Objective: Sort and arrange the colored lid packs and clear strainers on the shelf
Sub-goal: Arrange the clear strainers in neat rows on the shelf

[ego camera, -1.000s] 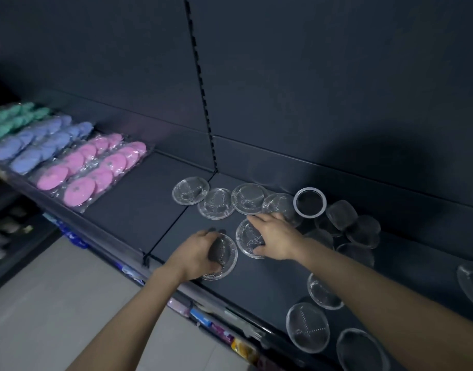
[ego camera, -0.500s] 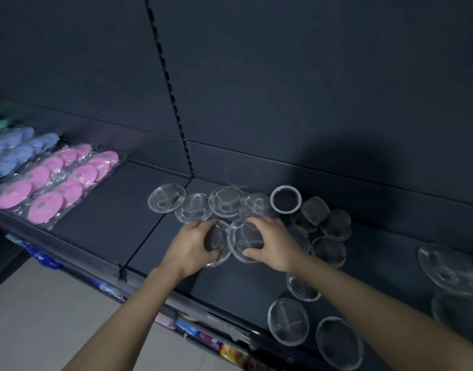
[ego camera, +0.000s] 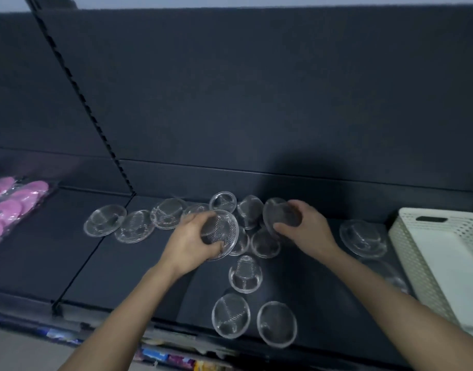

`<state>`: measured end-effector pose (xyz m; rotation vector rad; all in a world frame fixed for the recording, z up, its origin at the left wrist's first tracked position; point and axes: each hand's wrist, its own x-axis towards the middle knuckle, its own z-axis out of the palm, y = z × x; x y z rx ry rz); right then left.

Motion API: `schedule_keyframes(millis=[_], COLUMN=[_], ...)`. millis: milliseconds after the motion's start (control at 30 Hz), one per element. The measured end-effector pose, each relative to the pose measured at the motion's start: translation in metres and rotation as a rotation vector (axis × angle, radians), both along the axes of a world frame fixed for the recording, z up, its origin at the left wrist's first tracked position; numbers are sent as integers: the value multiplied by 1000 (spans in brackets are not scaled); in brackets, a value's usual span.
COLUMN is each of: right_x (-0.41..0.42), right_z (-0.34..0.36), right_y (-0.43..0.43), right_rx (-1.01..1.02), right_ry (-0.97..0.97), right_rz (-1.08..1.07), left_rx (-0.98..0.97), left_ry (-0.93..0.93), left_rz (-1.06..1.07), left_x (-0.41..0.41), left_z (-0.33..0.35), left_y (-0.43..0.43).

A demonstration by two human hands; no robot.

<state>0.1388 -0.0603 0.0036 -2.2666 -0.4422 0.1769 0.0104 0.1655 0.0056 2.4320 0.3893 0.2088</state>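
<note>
Several clear round strainers lie scattered on the dark shelf (ego camera: 69,253). My left hand (ego camera: 191,241) grips a stack of clear strainers (ego camera: 224,232) with mesh centres, tilted on edge. My right hand (ego camera: 307,227) holds another clear strainer (ego camera: 279,215) lifted above the pile. A row of three strainers (ego camera: 133,226) lies flat to the left. Two more strainers (ego camera: 231,315) lie near the front edge. Pink lid packs (ego camera: 9,207) sit at the far left.
A white perforated basket (ego camera: 417,253) stands on the shelf at the right. A larger clear lid (ego camera: 362,238) lies beside it. The shelf's dark back panel has a slotted upright (ego camera: 80,95). Coloured packages show on the lower shelf below the front edge.
The view has swung right, bringing the basket into sight. My left hand now holds the gathered strainers; my right hand has moved right and lifted another strainer from the pile.
</note>
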Motion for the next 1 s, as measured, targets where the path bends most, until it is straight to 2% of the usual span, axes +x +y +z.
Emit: schedule_keyframes(millis=[200,500,767,1000], right_x=[28,45,54,53], right_z=[-24,-46,-55,-47], right_y=[-57,-65,-63,-72], right_rx=[-311,-519,-523,-394], right_ry=[33,-10,-31,3], right_rz=[-16,114,103,77], left_rx=[-3,-7,11,29], left_ry=[18,35,57,79], left_rz=[-82,-130,-147,-205], left_x=[25,40,45,50], left_z=[3,1,-5,-11], left_y=[-42,-75,-90,-107])
